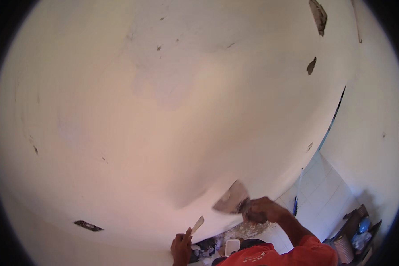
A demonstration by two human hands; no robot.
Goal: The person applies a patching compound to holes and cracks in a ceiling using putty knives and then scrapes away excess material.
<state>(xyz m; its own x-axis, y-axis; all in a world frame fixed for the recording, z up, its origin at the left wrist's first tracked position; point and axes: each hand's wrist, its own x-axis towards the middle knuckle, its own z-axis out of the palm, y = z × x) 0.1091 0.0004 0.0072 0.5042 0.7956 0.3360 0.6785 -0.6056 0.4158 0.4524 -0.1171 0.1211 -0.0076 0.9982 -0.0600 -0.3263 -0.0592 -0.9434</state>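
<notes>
A broad putty knife (231, 198) with a worn, greyish blade is gripped in my right hand (265, 209), its blade pointing up and left in front of the wall. Whether the blade touches the wall I cannot tell. My left hand (181, 249), lower and to the left, is closed around a narrow, pale-bladed putty knife (198, 225); the fingers hide its handle. The cream wall (133, 146) fills most of the view. It has a greyish patch (173, 66) high up and several dark chipped spots, among them a hole (88, 225) at the lower left.
Flakes of debris (248, 229) lie on the floor below my hands. Near my body is a white square tub (232, 247) beside dark bags (204, 249). A dark rack (350, 226) with a blue item (364, 224) stands lower right, near a thin upright pole (299, 186).
</notes>
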